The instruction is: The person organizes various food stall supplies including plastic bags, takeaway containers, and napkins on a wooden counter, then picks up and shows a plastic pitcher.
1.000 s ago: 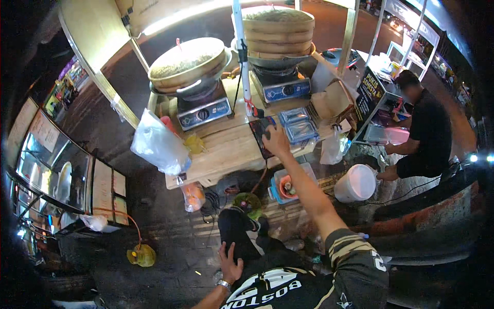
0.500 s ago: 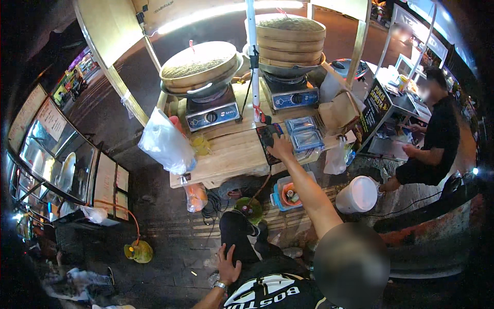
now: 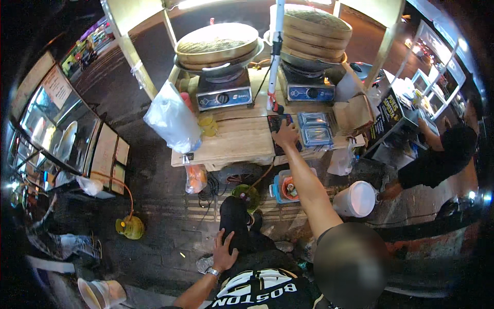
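Observation:
My right hand (image 3: 285,136) reaches forward over the wooden tabletop (image 3: 231,149). Its fingers are spread on a dark, flat, rectangular thing (image 3: 276,122) whose kind I cannot make out, partly covered by the hand. Just right of it lie clear plastic boxes (image 3: 315,135) with a bluish sheen. My left hand (image 3: 225,251), with a metal watch at the wrist, rests open on my dark-trousered leg (image 3: 234,219), fingers apart. Beyond the right hand stand two gas stoves, the left one (image 3: 225,97) under a round bamboo steamer (image 3: 216,46), the right one (image 3: 309,92) under stacked steamers (image 3: 311,36).
A white pole (image 3: 275,56) rises between the stoves. A filled plastic bag (image 3: 172,121) hangs at the table's left, a cardboard box (image 3: 354,114) sits right. Below are a blue tub (image 3: 282,188), a white bucket (image 3: 356,199) and a green gas cylinder (image 3: 246,195). Another person (image 3: 442,154) bends at the right.
The view has shifted, so the stall sits further right. My right hand stays on the dark flat thing and my left on my leg. The person at the right has bent down.

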`<act>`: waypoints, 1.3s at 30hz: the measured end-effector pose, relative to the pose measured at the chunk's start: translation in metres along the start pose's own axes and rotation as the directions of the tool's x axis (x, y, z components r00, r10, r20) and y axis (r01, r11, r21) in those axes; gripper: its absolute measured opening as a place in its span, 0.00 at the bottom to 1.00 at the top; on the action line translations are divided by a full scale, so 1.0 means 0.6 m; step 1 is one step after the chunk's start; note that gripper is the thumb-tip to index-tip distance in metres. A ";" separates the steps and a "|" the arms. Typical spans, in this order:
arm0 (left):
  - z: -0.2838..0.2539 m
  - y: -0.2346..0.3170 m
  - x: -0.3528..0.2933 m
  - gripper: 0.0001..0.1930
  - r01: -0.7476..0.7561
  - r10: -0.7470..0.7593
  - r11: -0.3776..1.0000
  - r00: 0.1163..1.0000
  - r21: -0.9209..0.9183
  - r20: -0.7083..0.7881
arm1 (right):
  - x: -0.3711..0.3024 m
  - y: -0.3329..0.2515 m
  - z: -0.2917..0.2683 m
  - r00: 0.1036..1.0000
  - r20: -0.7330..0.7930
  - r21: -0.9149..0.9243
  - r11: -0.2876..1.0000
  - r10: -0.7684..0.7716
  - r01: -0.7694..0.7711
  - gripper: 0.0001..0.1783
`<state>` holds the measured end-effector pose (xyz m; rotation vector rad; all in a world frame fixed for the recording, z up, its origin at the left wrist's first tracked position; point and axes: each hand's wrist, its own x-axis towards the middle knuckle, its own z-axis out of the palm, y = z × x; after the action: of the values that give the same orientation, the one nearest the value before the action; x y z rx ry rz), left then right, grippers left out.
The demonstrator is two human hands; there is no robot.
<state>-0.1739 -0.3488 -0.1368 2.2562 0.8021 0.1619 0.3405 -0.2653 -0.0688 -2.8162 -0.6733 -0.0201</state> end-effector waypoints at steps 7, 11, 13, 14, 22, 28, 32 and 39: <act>0.002 -0.017 0.000 0.38 0.000 -0.001 0.999 1.000 0.034 0.018 | 0.012 0.033 0.015 0.991 -0.048 -0.035 0.992 -0.125 0.123 0.43; -0.007 -0.005 0.003 0.38 -0.025 0.025 0.999 1.000 -0.024 0.010 | 0.006 0.068 -0.002 0.971 0.030 0.043 0.971 -0.236 0.235 0.37; -0.005 -0.010 -0.001 0.37 -0.014 0.014 1.000 1.000 0.003 0.011 | -0.047 0.061 -0.030 0.957 -0.138 0.214 0.936 -0.255 0.281 0.29; -0.011 -0.005 -0.001 0.38 -0.033 0.033 0.999 0.999 -0.007 0.008 | -0.090 0.068 -0.040 0.797 -0.454 0.164 0.842 -0.398 0.514 0.20; -0.002 -0.010 -0.007 0.38 -0.035 0.035 0.999 0.999 -0.020 -0.002 | -0.496 0.158 0.080 0.817 0.333 0.714 0.691 -0.472 0.108 0.12; 0.000 -0.011 0.012 0.37 -0.047 0.047 0.999 0.999 -0.025 0.007 | -0.559 0.095 -0.045 0.824 0.341 0.818 0.575 -0.452 -0.023 0.12; -0.005 -0.009 0.005 0.37 -0.024 0.024 0.999 1.000 0.032 -0.009 | -0.512 0.076 -0.142 0.879 0.228 0.886 0.464 -0.420 -0.009 0.11; -0.189 0.091 0.099 0.18 0.032 -0.034 0.736 0.999 -0.676 0.010 | -0.495 0.091 -0.386 0.955 -0.067 0.820 0.530 -0.288 0.217 0.06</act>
<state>-0.1370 -0.2756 -0.0239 1.5393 0.6423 0.3772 0.1095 -0.4996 0.1224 -1.7880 -0.8277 0.2850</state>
